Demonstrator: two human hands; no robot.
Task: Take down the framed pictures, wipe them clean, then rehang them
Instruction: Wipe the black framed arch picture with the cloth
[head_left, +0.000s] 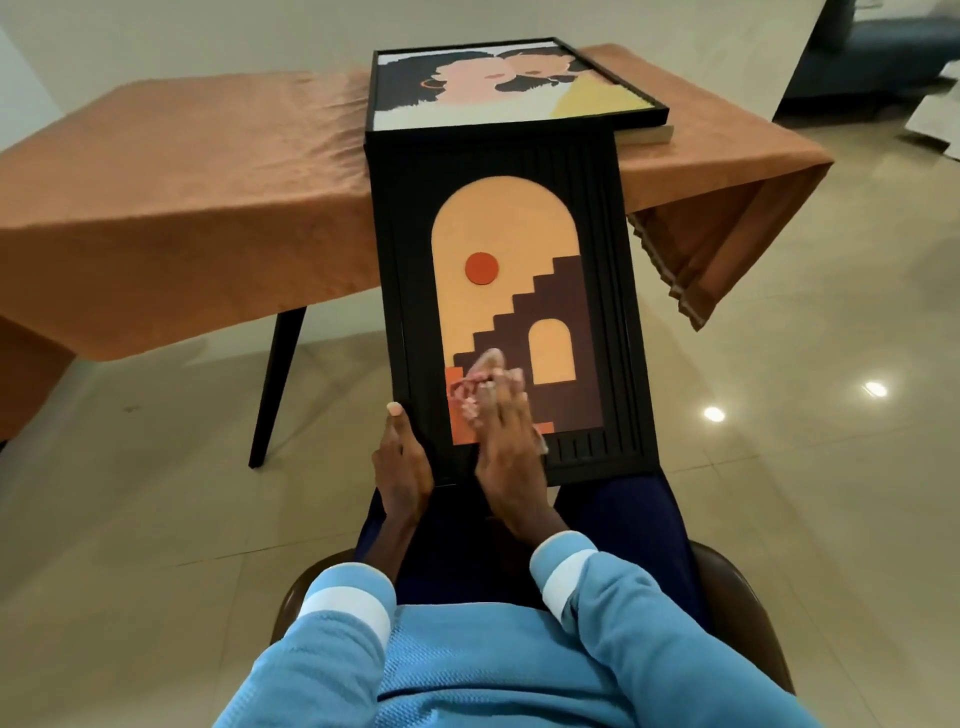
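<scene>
A tall black-framed picture (511, 218) with an orange arch, a red disc and brown stairs rests on my lap, its far end leaning on the table edge. My left hand (402, 457) grips its near left corner, thumb on the frame. My right hand (506, 441) presses a pinkish cloth (480, 382) onto the lower left of the picture. A second black-framed picture (498, 85), showing two faces, lies flat on the table just beyond the first one.
The table (182, 208) wears an orange cloth that hangs over its right end, and a dark leg (275, 384) stands on the glossy tiled floor. A thin book (647, 135) pokes out under the far picture. I sit in a brown chair (727, 577).
</scene>
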